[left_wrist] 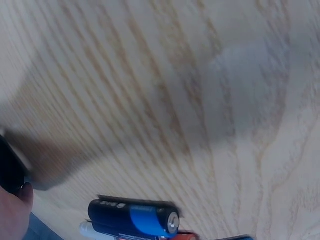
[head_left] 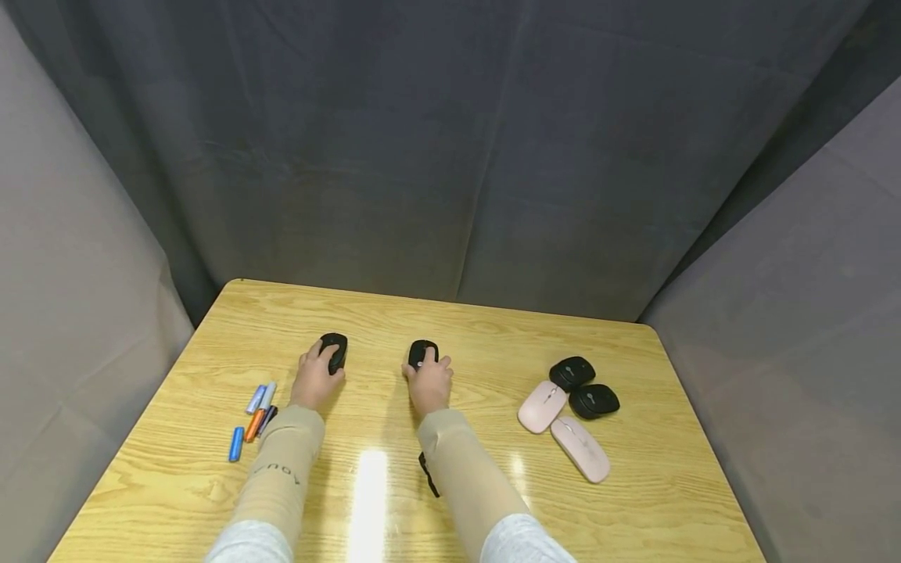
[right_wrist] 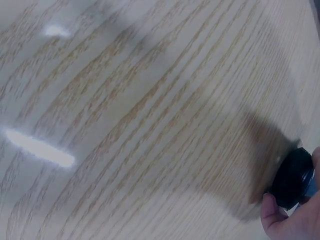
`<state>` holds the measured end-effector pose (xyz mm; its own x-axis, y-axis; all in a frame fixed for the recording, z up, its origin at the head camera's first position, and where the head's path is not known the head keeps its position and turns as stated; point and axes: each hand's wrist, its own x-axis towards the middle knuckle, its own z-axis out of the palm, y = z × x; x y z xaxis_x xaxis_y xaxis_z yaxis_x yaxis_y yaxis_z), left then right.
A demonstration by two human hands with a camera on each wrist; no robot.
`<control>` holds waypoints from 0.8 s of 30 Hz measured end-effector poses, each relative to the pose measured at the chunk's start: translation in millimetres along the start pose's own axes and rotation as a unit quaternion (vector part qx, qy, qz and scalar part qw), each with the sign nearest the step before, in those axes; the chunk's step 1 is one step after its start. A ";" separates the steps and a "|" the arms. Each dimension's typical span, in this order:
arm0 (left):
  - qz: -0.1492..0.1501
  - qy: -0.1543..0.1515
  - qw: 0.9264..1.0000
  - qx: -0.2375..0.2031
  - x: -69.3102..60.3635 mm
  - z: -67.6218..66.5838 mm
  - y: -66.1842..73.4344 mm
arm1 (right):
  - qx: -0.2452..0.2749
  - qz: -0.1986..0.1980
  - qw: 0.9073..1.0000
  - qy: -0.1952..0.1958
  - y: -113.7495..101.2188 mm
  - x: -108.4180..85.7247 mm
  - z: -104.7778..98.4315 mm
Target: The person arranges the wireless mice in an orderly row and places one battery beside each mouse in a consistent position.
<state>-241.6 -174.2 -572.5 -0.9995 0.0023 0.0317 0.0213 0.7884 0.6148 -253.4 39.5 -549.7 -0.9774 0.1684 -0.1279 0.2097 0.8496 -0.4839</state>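
Note:
My left hand (head_left: 315, 381) grips a black computer mouse (head_left: 339, 356), with fingers over its left side and thumb at its near right edge. To the right, my right hand (head_left: 429, 386) holds a second black mouse (head_left: 418, 352), fingers and thumb spread around it. In the right wrist view, the thumb (right_wrist: 273, 215) presses the edge of that mouse (right_wrist: 292, 177). Only a dark edge of the left mouse (left_wrist: 9, 167) shows in the left wrist view. The hands cover part of each mouse.
Several batteries lie left of my left forearm, among them a blue one (head_left: 235, 444), an orange one (head_left: 254, 426) and a dark blue one (left_wrist: 132, 217). At the right, two pink mice (head_left: 542, 407) lie beside two black mice (head_left: 594, 401). Curtains (head_left: 450, 156) surround the wooden table (head_left: 493, 332).

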 end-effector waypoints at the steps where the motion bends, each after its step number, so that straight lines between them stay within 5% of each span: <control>1: 0.000 0.001 1.000 0.001 0.0 0.4 -0.1 | 0.002 0.000 1.000 -0.002 0.4 -0.4 -1.1; 8: 0.009 0.018 1.000 0.020 -1.9 5.4 -0.2 | -0.025 -0.028 0.999 -0.015 11.6 0.4 -10.8; 14: 0.018 0.031 0.999 0.035 -5.4 7.6 4.6 | -0.008 -0.103 0.994 0.018 35.6 5.1 -24.3; 20: 0.088 0.088 0.991 0.049 -1.7 17.0 11.9 | -0.001 -0.198 0.979 0.041 64.2 8.4 -50.6; 24: 0.135 0.121 0.982 0.047 2.5 26.3 30.0 | -0.010 -0.247 0.968 0.053 82.8 6.7 -70.2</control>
<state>-244.1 -134.4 -574.8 -0.9225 0.0827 0.3771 0.2722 0.8320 0.4834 -244.5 146.0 -529.8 -0.9559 -0.2104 0.2051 -0.2826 0.8495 -0.4456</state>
